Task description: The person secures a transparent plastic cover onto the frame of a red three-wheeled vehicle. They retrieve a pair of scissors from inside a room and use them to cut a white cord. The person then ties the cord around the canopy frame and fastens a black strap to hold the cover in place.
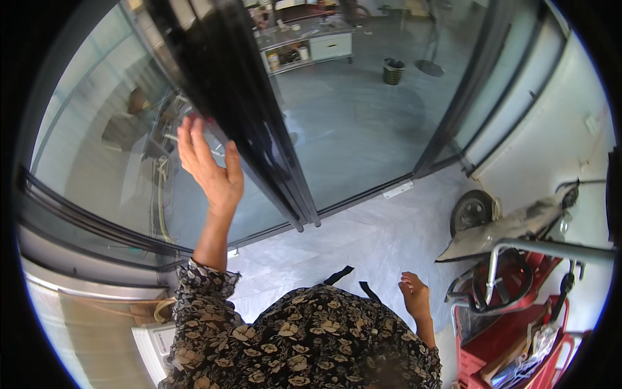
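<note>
Pale grey floor tiles meet a tall black-framed glass door panel. Beside its frame, contact unclear, is the left hand, fingers spread; the right hand hangs low, loosely curled. Dark marking on a white boxlike object is illegible.

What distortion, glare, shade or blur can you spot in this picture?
Head view, rim: black corners, and the lower-left rail bends; head view, left: pale, hazy streaks on the glass panel; head view, upper middle: black door frame very dark; head view, bottom: blurry smudge over the floral top.
</note>
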The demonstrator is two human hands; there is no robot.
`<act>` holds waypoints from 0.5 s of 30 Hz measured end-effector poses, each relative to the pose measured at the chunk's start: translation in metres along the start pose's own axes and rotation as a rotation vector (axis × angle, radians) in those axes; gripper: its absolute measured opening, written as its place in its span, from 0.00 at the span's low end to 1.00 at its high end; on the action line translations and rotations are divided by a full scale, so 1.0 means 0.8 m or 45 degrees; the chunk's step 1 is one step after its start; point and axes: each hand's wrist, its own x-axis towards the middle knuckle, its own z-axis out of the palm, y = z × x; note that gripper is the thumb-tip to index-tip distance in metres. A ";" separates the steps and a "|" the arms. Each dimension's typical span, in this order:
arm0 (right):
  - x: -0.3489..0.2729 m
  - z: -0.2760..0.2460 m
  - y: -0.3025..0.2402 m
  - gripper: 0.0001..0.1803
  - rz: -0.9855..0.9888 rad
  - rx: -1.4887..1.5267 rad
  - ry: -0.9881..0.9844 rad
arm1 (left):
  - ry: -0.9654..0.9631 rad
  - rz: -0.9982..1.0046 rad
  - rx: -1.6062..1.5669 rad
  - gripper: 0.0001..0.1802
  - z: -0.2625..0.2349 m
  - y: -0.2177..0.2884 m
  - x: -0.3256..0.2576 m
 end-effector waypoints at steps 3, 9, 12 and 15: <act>0.019 0.046 0.005 0.14 -0.064 0.020 -0.149 | 0.067 -0.115 -0.058 0.37 -0.002 -0.056 0.001; 0.050 0.133 0.002 0.15 -0.115 -0.042 -0.386 | 0.346 -0.279 -0.431 0.43 0.062 -0.121 0.037; 0.074 0.139 0.003 0.16 -0.164 -0.157 -0.589 | 0.439 -0.273 -0.116 0.46 0.076 -0.112 0.031; 0.121 0.159 -0.014 0.16 -0.245 -0.321 -0.790 | 0.444 -0.181 -0.194 0.43 0.091 -0.119 0.036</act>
